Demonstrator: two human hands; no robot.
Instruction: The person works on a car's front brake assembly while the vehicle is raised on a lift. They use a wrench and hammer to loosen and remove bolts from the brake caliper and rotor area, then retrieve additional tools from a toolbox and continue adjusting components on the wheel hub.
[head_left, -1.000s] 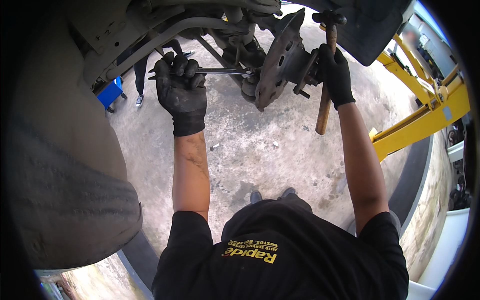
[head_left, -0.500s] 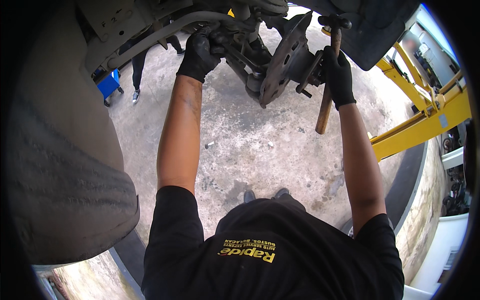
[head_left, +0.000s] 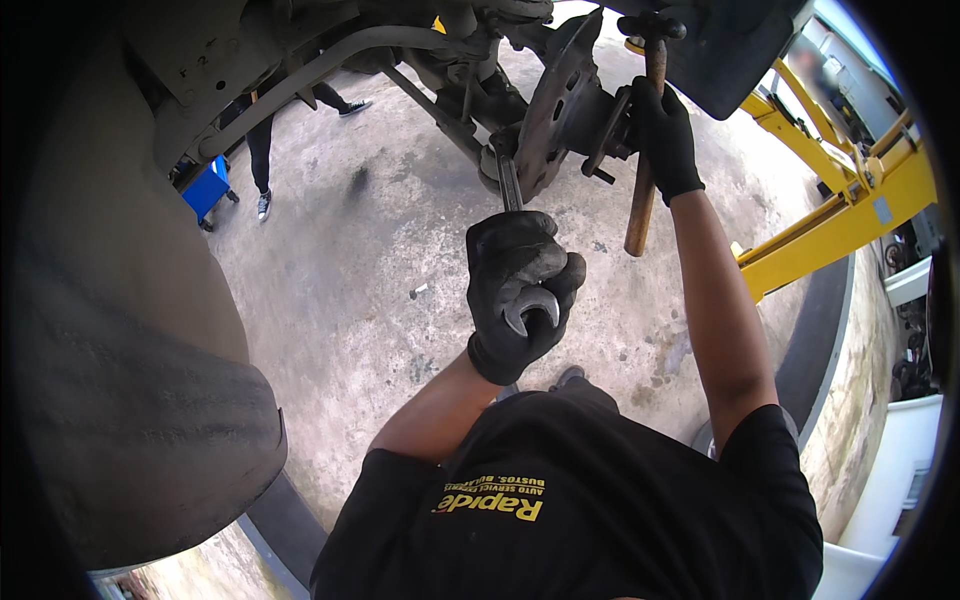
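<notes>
My left hand (head_left: 520, 280), in a black glove, is closed around a metal wrench (head_left: 530, 308) in the middle of the view. The wrench's open jaw shows below my fingers, and its far end meets a joint (head_left: 490, 165) at the bottom of the suspension. To the right, my gloved right hand (head_left: 665, 140) grips a hammer (head_left: 641, 215) with a wooden handle, its dark head up. Between the hands hangs a rusty brake disc (head_left: 550, 125); the hub with its studs (head_left: 607, 140) lies close beside my right hand.
Overhead are the raised vehicle's dark underbody and a suspension bar (head_left: 300, 85). A large dark curved panel (head_left: 150, 400) fills the left side. Yellow lift arms (head_left: 840, 230) stand at the right. Farther left are another person's legs (head_left: 262, 165) and a blue wheeled cart (head_left: 207, 190).
My left hand has swung down and toward me from the upper suspension, turning the wrench about the joint. My right hand still holds the hammer in nearly the same place.
</notes>
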